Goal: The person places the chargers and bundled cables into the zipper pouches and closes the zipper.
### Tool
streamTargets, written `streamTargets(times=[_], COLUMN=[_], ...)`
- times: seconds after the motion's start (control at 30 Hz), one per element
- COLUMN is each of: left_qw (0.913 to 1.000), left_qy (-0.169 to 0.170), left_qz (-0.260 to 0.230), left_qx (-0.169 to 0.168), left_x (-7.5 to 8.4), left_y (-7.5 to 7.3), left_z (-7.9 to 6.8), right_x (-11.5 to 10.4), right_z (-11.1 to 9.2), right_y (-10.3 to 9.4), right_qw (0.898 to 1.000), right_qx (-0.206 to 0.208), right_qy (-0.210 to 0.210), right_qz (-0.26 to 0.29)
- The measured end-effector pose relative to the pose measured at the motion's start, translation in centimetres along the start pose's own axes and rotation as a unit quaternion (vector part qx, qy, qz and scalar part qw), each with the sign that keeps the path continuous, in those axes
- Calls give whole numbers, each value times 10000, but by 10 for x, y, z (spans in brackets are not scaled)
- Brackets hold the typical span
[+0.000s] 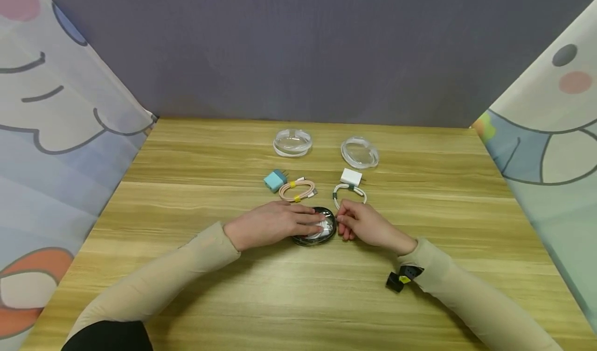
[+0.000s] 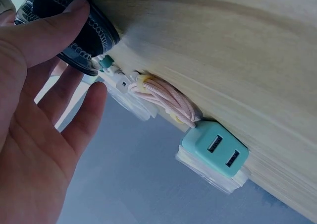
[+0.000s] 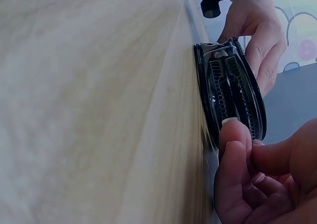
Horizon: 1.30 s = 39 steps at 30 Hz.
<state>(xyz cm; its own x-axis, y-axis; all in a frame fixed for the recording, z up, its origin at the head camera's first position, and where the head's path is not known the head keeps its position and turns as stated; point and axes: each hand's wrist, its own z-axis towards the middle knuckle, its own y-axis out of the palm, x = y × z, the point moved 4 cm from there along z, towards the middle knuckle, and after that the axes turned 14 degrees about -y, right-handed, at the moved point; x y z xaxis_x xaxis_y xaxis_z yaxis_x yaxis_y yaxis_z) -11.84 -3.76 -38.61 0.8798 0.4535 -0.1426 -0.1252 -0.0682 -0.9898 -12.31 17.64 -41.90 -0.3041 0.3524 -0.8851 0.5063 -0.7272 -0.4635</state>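
A small round zip case [image 1: 330, 222], black-rimmed with a clear top, lies on the wooden table. Something white and a bit of red show through its top. My left hand [image 1: 272, 224] holds it, fingers across the top and thumb [image 2: 62, 28] against its side. My right hand [image 1: 366, 225] is at the case's right edge, thumb and forefinger pinching at the zipper [image 3: 218, 90]; the pull itself is hidden by the fingertips. Just beyond the right hand lies a white coiled cable [image 1: 365, 194] with dark green ties.
Behind the case are a teal charger plug [image 1: 274, 181], a pink coiled cable [image 1: 297, 190] with yellow ties and a white charger plug [image 1: 351, 177]. Farther back lie two clear round cases [image 1: 292, 151] [image 1: 370, 162]. A grey panel [image 1: 308, 50] stands at the table's back edge.
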Motion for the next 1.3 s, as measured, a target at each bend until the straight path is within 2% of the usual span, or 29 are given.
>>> streamTargets(times=[0.43,0.83,1.3], left_qw=[9992,9989,9988], left_qy=[-142,-168,-185], left_qz=[-323,-351,-336], left_qx=[193,274,321], left_x=[-2,-1,0], left_y=[-1,-2,0], left_z=[1,1,2], right_x=[-2,-2,-3], right_z=[-2,-9,-18], right_y=[-2,-2,2], right_qw=[9999,9998,9965], right_qx=[-48,-190,-318], right_qy=[72,-33,108], right_qz=[101,102,760])
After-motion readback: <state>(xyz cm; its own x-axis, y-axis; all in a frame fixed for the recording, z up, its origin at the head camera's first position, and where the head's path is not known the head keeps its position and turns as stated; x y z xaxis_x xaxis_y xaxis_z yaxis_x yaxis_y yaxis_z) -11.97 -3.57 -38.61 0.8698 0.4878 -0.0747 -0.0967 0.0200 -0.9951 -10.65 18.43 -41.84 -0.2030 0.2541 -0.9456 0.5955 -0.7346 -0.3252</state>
